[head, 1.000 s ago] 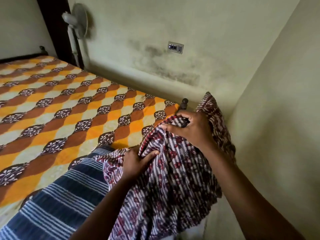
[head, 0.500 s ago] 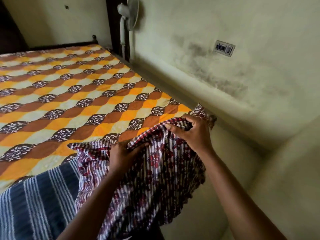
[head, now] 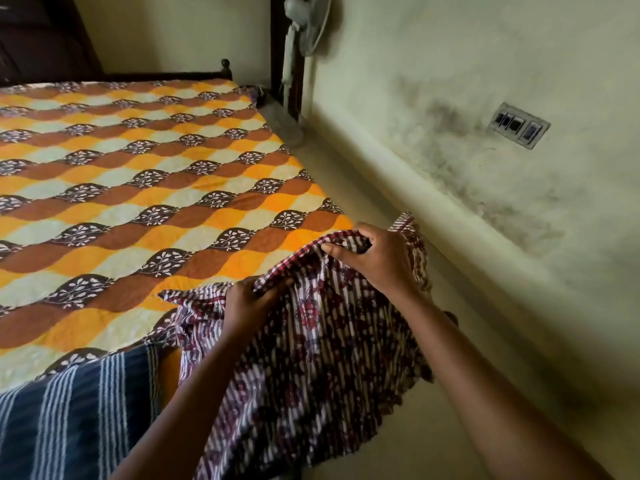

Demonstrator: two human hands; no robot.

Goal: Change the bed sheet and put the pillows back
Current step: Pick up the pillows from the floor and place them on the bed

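My left hand (head: 247, 303) and right hand (head: 375, 256) each have fingers clenched on the bunched upper edge of a maroon striped cloth (head: 311, 368). It hangs at the near corner of the bed (head: 225, 65), where an orange-and-brown sheet (head: 156, 188) lies flat. I judge I am opening this cloth out; whether it is a sheet or a pillow cover I cannot tell. Next I must find its corners and spread it. No pillows show, and no writing is readable.

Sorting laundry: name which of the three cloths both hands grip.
The maroon floral-striped cloth; the orange sheet lies spread flat, the navy striped cloth at its near edge, neither held.
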